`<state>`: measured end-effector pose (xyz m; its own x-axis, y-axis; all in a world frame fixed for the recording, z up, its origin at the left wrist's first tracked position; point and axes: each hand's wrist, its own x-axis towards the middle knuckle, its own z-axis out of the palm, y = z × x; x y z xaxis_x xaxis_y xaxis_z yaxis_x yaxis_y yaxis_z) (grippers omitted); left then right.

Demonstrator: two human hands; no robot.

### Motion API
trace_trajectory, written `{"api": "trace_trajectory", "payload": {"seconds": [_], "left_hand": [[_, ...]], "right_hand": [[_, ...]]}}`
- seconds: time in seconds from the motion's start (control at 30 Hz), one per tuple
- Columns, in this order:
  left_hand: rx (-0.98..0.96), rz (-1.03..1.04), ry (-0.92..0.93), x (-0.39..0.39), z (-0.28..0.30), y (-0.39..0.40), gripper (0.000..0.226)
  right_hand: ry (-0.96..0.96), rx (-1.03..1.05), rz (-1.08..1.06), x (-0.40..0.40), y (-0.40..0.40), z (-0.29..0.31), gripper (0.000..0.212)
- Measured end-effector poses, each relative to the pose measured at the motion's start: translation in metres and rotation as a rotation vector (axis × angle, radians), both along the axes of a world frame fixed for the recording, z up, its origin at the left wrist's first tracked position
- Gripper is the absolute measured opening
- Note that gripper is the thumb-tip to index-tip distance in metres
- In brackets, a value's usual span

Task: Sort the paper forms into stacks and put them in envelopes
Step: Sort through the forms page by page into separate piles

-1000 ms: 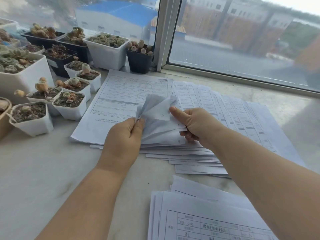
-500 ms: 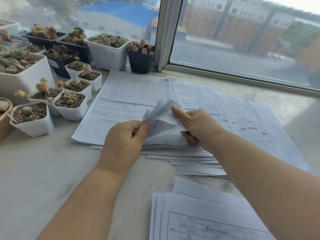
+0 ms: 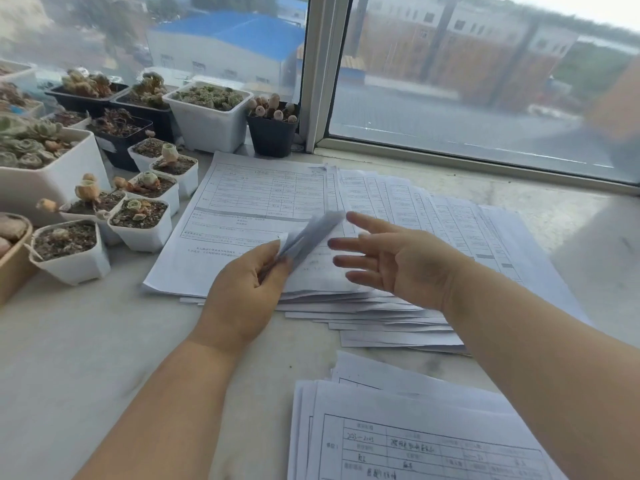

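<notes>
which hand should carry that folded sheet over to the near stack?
Left, probably. The left hand already pinches the folded sheet above the fanned pile, while the right hand hovers open with nothing in its grip. The near stack lies just below both.

Forms (image 3: 256,202): thin matt white paper, printed. Sill (image 3: 69,341): smooth pale stone-like surface, faint sheen. Pots (image 3: 207,126): smooth plastic, white and black.

Head view looks forward and down, close over the windowsill (image 3: 86,358).
</notes>
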<state>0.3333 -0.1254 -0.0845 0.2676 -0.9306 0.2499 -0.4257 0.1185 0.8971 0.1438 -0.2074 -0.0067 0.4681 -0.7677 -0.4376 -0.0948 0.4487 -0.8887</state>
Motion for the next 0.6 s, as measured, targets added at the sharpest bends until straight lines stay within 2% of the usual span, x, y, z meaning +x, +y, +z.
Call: {"api": "trace_trajectory", "payload": {"seconds": [0.03,0.07,0.2,0.27,0.33,0.4,0.5,0.6], "left_hand": [[0.002,-0.029,0.029,-0.001,0.001,0.001,0.010],[0.004,-0.054,0.011,-0.002,0.003,0.002,0.015],[0.140,-0.154,-0.390,-0.004,0.003,0.002,0.040],[0.218,-0.158,-0.448,-0.009,0.014,-0.001,0.049],[0.374,-0.200,-0.646,-0.021,0.036,0.001,0.042],[0.382,-0.182,-0.815,-0.039,0.058,0.009,0.034],[0.215,-0.214,-0.829,-0.082,0.080,0.048,0.041],[0.172,-0.357,-0.758,-0.139,0.081,0.121,0.047]], "right_hand": [[-0.041,0.018,-0.021,-0.010,0.005,0.006,0.031],[-0.045,0.015,-0.042,-0.021,0.011,0.011,0.033],[0.172,-0.115,-0.202,-0.076,0.055,0.034,0.028],[0.255,-0.155,-0.260,-0.104,0.091,0.042,0.025],[0.335,-0.172,-0.285,-0.130,0.132,0.043,0.024],[0.411,-0.183,-0.263,-0.149,0.174,0.040,0.019],[0.484,-0.190,-0.207,-0.175,0.231,0.031,0.015],[0.551,-0.214,-0.214,-0.201,0.279,0.016,0.013]]}}
